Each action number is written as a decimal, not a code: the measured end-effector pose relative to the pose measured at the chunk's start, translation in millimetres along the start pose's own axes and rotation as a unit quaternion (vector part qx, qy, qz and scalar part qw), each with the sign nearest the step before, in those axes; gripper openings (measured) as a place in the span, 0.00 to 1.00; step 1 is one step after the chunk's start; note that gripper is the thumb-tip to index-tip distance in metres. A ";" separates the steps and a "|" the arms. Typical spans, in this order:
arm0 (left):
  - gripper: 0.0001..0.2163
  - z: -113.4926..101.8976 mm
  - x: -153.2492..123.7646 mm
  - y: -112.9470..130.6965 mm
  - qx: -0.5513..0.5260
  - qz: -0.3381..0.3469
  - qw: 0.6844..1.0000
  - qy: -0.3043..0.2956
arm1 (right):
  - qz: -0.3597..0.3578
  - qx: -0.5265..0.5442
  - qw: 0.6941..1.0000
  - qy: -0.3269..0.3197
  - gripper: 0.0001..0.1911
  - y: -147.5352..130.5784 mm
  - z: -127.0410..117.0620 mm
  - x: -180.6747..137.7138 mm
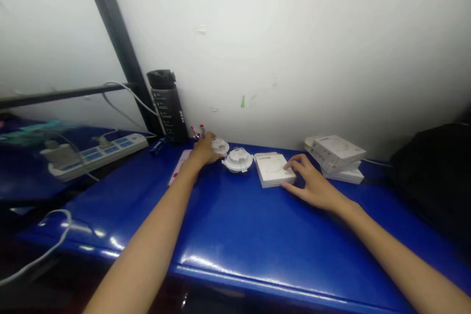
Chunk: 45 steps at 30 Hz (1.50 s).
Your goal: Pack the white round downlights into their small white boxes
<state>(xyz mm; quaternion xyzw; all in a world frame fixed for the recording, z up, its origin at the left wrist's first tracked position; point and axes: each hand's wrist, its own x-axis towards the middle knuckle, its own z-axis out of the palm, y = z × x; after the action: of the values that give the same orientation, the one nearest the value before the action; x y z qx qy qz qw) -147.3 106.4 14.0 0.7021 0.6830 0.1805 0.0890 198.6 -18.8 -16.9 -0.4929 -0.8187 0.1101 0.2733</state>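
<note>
My left hand [204,151] reaches far across the blue table [235,225] and closes its fingers on a small round white lamp fitting [220,145] near the wall. A second round white fitting [239,159] lies just to its right. My right hand [312,184] rests with fingers spread against the right side of a flat white box [273,170], touching its edge.
A stack of white boxes [336,157] sits at the back right. A dark bottle [168,106] stands by the wall, next to a slanted black bar [117,39]. A white power strip [93,155] with cables lies at left. A black bag [434,167] is at the right.
</note>
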 end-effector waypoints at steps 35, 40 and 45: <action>0.36 16.1 8.3 -3.3 -0.050 0.025 0.993 0.103 | 0.004 -0.008 1.000 0.000 0.15 -3.2 -0.9 -0.6; 0.35 16.0 6.1 -1.3 -0.044 0.018 0.993 0.106 | 0.004 -0.005 1.000 -0.003 0.16 -3.0 -0.8 -0.4; 0.35 15.5 4.3 -0.2 -0.038 0.012 0.994 0.106 | 0.004 -0.001 1.000 -0.004 0.16 -3.8 -1.3 0.1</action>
<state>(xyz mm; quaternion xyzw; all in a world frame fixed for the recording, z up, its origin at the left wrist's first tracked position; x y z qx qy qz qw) -141.6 112.5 0.3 0.6831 0.6729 0.2809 0.0411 196.4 -20.7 -14.1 -0.4958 -0.8179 0.1125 0.2693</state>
